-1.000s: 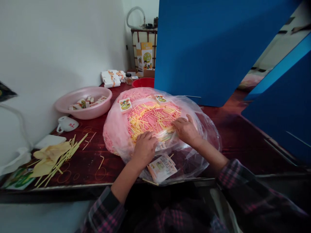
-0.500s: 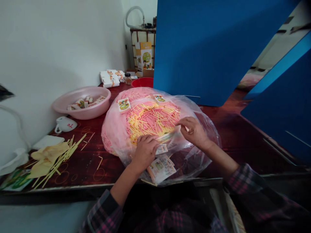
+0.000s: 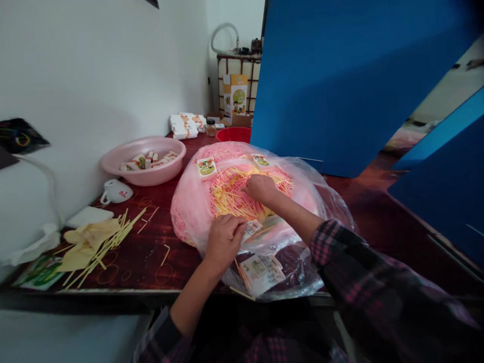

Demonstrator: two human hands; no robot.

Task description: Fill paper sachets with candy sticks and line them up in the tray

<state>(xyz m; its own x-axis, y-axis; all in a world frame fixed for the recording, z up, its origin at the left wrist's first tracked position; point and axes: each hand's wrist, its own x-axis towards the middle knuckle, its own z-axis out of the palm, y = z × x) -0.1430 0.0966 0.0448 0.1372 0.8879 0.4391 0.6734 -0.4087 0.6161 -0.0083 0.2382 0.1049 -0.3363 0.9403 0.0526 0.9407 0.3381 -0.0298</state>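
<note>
Head view: pink and yellow straws loose in an open clear bag, apparently plenty left; right hand curled over them, grip unclear; left hand at seven o'clock, fingers bent, hold unclear; small boxes already gathered in pink basin, ten o'clock.

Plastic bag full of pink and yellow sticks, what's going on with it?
The person's right hand is at the sticks in the open plastic bag, its grip hidden. The left hand is at the bag's near side, beside a printed packet. Two more packets lie towards the back, and a pink basin stands to the left.
</note>
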